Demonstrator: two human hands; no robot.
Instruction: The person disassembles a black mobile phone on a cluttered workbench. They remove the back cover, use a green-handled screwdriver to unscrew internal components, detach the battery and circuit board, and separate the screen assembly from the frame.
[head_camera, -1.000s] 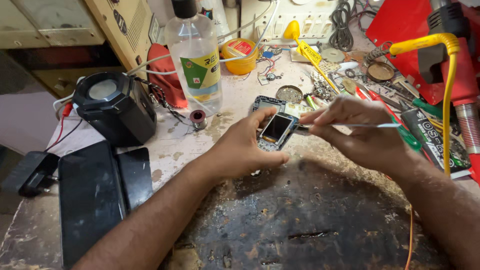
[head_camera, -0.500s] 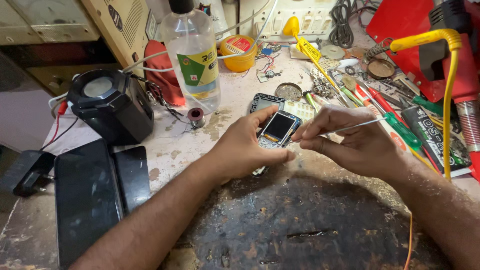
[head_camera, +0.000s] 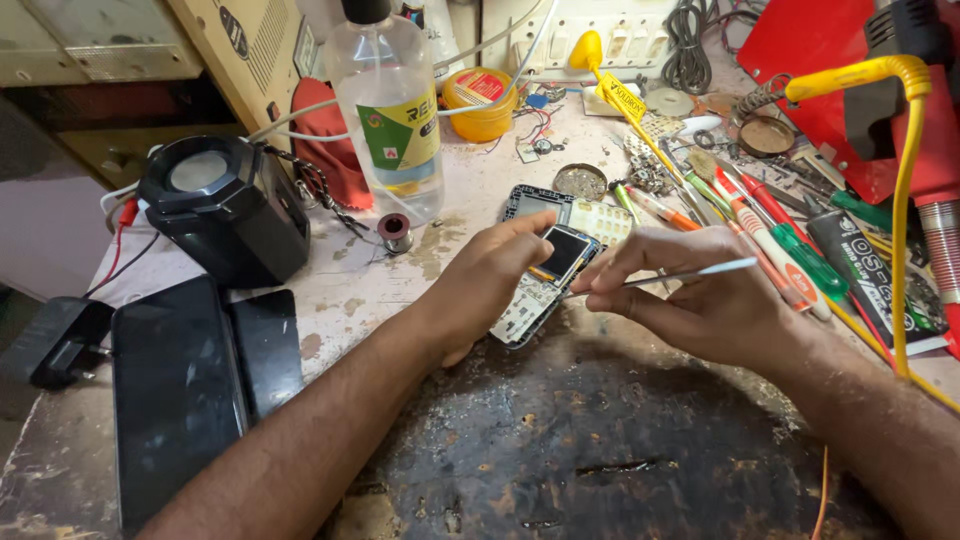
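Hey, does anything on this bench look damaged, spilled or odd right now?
Yes. The small phone in the left hand is stripped open, its circuit board bare, while the right hand holds a thin tool to it. The benchtop is dark, stained and pitted, and screwdrivers lie scattered.

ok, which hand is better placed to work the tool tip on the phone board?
Right. The right hand pinches the thin metal tool, tip at the edge of the phone board. The left hand grips the board, so it likely serves to steady it.
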